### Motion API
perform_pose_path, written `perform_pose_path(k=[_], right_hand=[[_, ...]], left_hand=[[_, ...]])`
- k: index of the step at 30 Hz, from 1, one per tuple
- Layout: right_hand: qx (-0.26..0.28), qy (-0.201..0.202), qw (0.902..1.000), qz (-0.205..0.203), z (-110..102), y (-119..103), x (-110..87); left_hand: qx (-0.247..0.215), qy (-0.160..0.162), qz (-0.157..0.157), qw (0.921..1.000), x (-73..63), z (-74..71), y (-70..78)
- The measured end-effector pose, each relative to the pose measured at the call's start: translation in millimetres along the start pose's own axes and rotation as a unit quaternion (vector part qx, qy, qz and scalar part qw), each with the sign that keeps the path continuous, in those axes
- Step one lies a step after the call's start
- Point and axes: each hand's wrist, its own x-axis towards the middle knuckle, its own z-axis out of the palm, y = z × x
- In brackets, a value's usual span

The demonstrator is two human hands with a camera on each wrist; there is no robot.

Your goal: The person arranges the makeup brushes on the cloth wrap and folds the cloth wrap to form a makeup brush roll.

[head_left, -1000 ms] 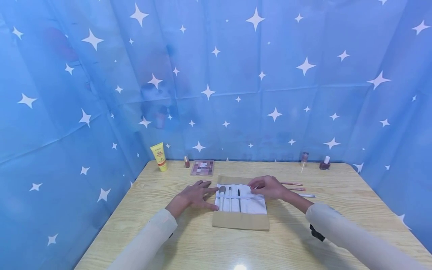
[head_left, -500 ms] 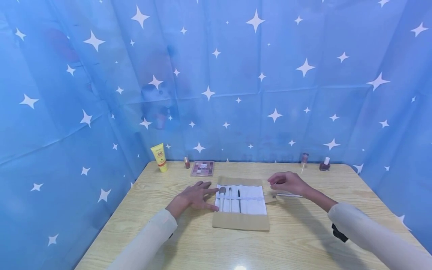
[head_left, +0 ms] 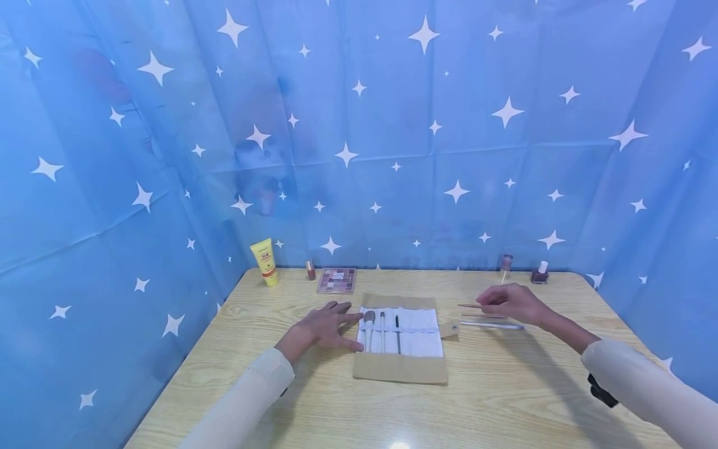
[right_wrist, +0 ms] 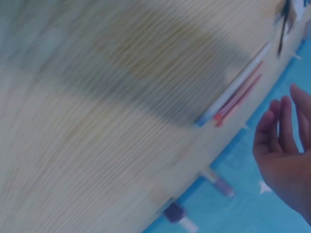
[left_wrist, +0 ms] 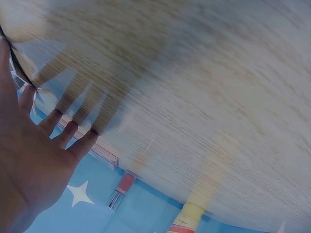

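Observation:
A tan fabric brush roll (head_left: 399, 368) lies unfolded on the table, its white inner panel holding a fluffy makeup brush (head_left: 369, 327), a smaller light brush (head_left: 382, 333) and a dark slim one (head_left: 397, 337). My left hand (head_left: 324, 325) rests with spread fingers at the roll's left edge. To the right of the roll, my right hand (head_left: 517, 303) hovers over two thin copper-pink brushes (right_wrist: 238, 99), partly hiding them in the head view. Its fingers are loosely bent, with nothing between them in the right wrist view. A white-handled brush (head_left: 492, 325) lies nearer to me, alongside the pink ones.
Along the table's back edge stand a yellow tube (head_left: 265, 262), a small lip gloss (head_left: 310, 269), an eyeshadow palette (head_left: 336, 280), a capped clear-bottomed tube (head_left: 506, 267) and a dark nail polish bottle (head_left: 540, 273). A blue starry curtain (head_left: 359, 125) hangs behind. The roll's strap (head_left: 449, 330) sticks out rightward.
My right hand has left the roll's right side and moved right to above the loose brushes. The strap, hidden before, now shows. My left hand has stayed put.

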Motion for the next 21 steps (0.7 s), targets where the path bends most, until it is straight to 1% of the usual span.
perform_pose_path(k=[2,5,8,11,13,17,21], right_hand=[[-0.01,-0.002,0.9999,0.001,-3.9,5.3,-4.6],[-0.03,-0.003,0.9995,-0.011,-9.0,13.3,-11.6],[-0.056,0.006,0.9981,-0.024,-13.2,21.6,-18.6],[-0.079,0.009,0.9966,-0.025,-16.6,30.5,-25.0],[-0.085,0.007,0.9961,-0.022,-18.0,36.3,-29.0],[-0.081,-0.011,0.9966,-0.012,-18.8,46.1,-36.3],[-0.083,-0.011,0.9965,-0.009,-18.2,52.1,-40.9]], left_hand=[[-0.002,0.0,-0.001,1.0,0.0,-0.1,-0.5],[-0.006,0.0,0.0,1.0,-0.1,-0.6,-0.8],[-0.007,0.0,0.002,1.0,-0.2,-1.0,-0.5],[-0.005,0.0,0.004,1.0,-0.6,-1.3,-0.2],[-0.006,0.001,0.005,1.0,-1.1,-1.5,0.2],[-0.007,0.001,0.006,1.0,-2.6,-3.3,1.7],[-0.01,0.002,0.006,0.9999,-3.5,-4.9,3.1]])
